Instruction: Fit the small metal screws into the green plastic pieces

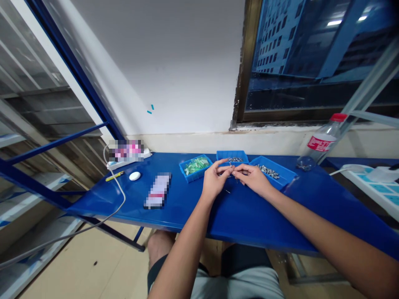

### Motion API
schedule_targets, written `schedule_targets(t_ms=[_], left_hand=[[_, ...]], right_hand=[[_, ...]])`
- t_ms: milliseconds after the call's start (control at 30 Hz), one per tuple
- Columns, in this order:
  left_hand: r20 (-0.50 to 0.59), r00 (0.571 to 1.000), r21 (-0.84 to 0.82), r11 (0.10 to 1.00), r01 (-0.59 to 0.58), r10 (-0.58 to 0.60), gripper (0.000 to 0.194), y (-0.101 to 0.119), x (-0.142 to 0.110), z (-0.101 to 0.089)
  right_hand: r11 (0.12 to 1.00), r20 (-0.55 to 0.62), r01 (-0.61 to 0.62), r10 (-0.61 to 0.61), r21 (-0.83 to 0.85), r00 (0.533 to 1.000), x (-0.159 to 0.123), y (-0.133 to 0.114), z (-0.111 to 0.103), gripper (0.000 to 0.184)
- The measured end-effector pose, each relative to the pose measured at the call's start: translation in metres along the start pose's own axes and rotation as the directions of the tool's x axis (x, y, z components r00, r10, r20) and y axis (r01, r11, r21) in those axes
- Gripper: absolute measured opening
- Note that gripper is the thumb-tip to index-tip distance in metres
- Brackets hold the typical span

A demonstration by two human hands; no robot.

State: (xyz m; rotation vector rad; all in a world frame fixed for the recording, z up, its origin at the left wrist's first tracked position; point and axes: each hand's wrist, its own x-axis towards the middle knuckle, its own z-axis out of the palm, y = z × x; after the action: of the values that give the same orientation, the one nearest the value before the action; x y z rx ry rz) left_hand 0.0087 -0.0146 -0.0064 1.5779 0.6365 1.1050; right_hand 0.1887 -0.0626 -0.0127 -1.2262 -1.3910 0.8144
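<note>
My left hand (214, 179) and my right hand (253, 178) meet over the blue table, just in front of the bins. Both are closed, with thumbs and fingertips pinched together. A small, thin metal part (231, 163) shows between the left thumb and index finger; its exact kind is too small to tell. Whatever the right fingertips pinch beside it is hidden. Behind the hands stands a blue bin (232, 153) with small metal pieces. A second blue bin (288, 176), right of them, holds silvery metal parts (268, 171). On the left, another blue bin (190, 179) contains green pieces (196, 165).
A thin metal pin (227, 191) lies on the blue table (187, 203) below the hands. Leftward are a phone-like slab (158, 191), a white oval object (134, 176), a yellow tool (114, 176) and a power strip with its cable (131, 159). A red-capped bottle (322, 141) stands at right.
</note>
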Motion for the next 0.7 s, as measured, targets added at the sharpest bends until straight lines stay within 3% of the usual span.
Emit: schedule_targets(t_ms=[233, 400, 533, 700], left_hand=[[-0.006, 0.994, 0.341, 0.935, -0.097, 0.105, 0.034, 0.003, -0.002, -0.002], [0.107, 0.981, 0.705, 0.683, -0.189, 0.161, 0.033, 0.003, -0.006, -0.006], [0.21, 0.971, 0.775, 0.587, -0.236, 0.114, 0.026, 0.001, -0.009, -0.005], [0.235, 0.971, 0.814, 0.538, -0.221, 0.045, 0.028, 0.0, -0.009, -0.004]], right_hand=[[0.984, -0.021, -0.134, 0.137, 0.115, 0.99, 0.002, 0.006, 0.0, 0.046], [0.977, -0.062, -0.113, 0.126, 0.179, 0.99, 0.005, 0.006, -0.001, 0.046], [0.975, -0.1, -0.071, 0.094, 0.209, 0.991, 0.008, 0.005, -0.002, 0.043], [0.967, -0.176, -0.061, 0.107, 0.247, 0.979, 0.012, 0.005, 0.003, 0.043]])
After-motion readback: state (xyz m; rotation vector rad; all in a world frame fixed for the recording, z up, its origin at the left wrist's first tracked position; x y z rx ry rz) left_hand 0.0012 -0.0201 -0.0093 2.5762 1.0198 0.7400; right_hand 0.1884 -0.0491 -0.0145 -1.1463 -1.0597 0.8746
